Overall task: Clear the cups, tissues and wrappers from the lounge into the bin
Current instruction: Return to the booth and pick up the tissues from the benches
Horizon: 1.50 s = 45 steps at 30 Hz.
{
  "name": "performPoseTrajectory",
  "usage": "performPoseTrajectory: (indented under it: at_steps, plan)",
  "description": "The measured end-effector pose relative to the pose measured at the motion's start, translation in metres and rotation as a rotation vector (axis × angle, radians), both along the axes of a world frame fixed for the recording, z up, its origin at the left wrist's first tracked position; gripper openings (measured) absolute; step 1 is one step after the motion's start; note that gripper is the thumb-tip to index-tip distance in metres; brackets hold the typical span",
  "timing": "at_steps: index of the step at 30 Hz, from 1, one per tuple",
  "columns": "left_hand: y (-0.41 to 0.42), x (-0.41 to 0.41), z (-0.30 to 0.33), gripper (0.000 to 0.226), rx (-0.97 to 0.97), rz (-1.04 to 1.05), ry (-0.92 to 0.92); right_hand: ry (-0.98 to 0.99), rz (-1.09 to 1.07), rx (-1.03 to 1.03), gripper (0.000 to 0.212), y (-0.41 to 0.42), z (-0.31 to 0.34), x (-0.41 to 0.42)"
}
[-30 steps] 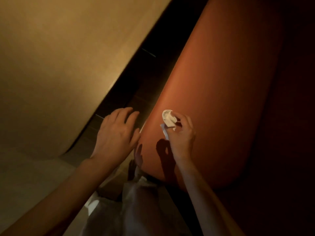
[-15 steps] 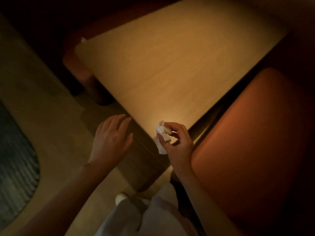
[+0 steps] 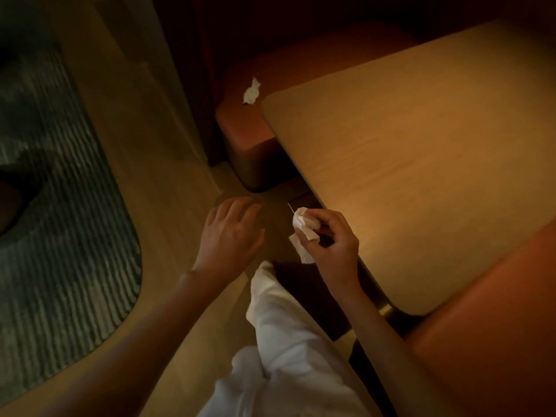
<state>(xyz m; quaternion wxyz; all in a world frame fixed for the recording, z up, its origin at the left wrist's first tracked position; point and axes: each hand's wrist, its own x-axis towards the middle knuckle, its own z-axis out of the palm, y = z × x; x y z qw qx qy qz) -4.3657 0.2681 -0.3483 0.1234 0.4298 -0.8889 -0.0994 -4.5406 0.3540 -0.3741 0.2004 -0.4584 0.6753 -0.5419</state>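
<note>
Head view. The right hand (image 3: 334, 239) pinches a crumpled white paper tissue (image 3: 303, 233) between thumb and curled fingers (image 3: 313, 225), a loose tail hanging just below the fingertips. The left hand (image 3: 230, 236) hovers empty over the pale wooden floor (image 3: 168, 182), its fingers relaxed and spread, holding nothing.

A second crumpled white tissue (image 3: 251, 91) lies on the rust-orange upholstered seat (image 3: 249, 136), well beyond the fingers, just beside the far corner of the light wooden counter (image 3: 406, 152).

Judgement: collecting is part done. Best to keep the pinch firm so the tail does not tear off, and take the second tissue with the free left hand.

No bin, cup or other container is in view, so contents cannot be told.

A striped grey-green rug (image 3: 60, 221) lies left of the left hand.
</note>
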Motion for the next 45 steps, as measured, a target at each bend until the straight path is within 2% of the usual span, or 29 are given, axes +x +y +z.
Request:
performPoseTrajectory:
  at_steps: [6, 11, 16, 21, 29, 37, 45]
  plan:
    - [-0.136, 0.005, -0.013, 0.048, 0.01, -0.007, -0.056, -0.019, -0.011, 0.028, 0.031, -0.136, -0.02, -0.01]
    - [-0.256, 0.008, -0.012, 0.051, 0.04, 0.051, -0.162, 0.042, -0.051, 0.05, 0.032, -0.249, -0.023, -0.029]
    - [-0.345, 0.005, -0.015, 0.05, 0.052, 0.069, -0.204, 0.067, -0.051, 0.072, 0.033, -0.334, -0.021, -0.042]
    - [-0.429, -0.017, -0.029, 0.049, 0.117, -0.005, -0.249, 0.041, -0.117, 0.138, 0.032, -0.399, -0.036, -0.053]
    - [-0.581, -0.077, -0.057, 0.043, 0.061, -0.161, -0.254, -0.007, -0.355, 0.119, 0.039, -0.51, -0.052, -0.07]
    - [-0.668, -0.15, -0.105, 0.053, 0.158, -0.189, -0.367, -0.028, -0.447, 0.228, 0.042, -0.589, -0.084, -0.107]
    - [-0.739, -0.236, -0.201, 0.066, 0.27, -0.196, -0.489, -0.05, -0.398, 0.407, 0.043, -0.666, -0.163, -0.177]
